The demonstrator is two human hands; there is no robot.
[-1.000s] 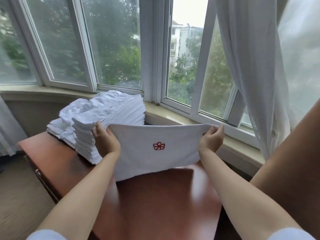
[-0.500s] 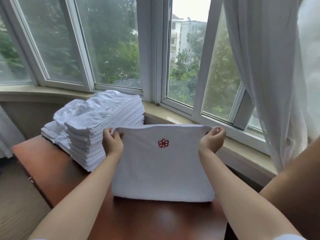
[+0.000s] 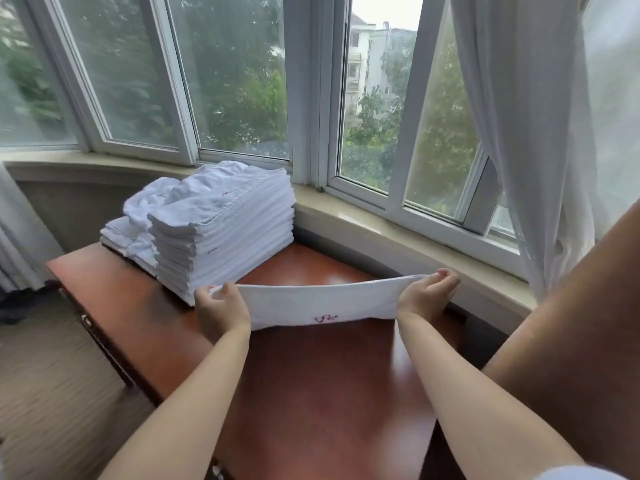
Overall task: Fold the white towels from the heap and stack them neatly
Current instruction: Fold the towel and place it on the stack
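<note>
The towel (image 3: 322,303) had dropped lower and flatter toward the table (image 3: 311,393), right of the stack (image 3: 221,230); left hand (image 3: 221,310) and right hand (image 3: 424,294) each pinched a corner.

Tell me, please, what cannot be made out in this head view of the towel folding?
- Red emblem on the held towel: foreshortened at the lower edge, shape unreadable.
- Left hand fingertips: behind the towel's end.
- Loose heap: partly hidden behind the folded stack.
- Table: near edge cut off by the frame.
</note>
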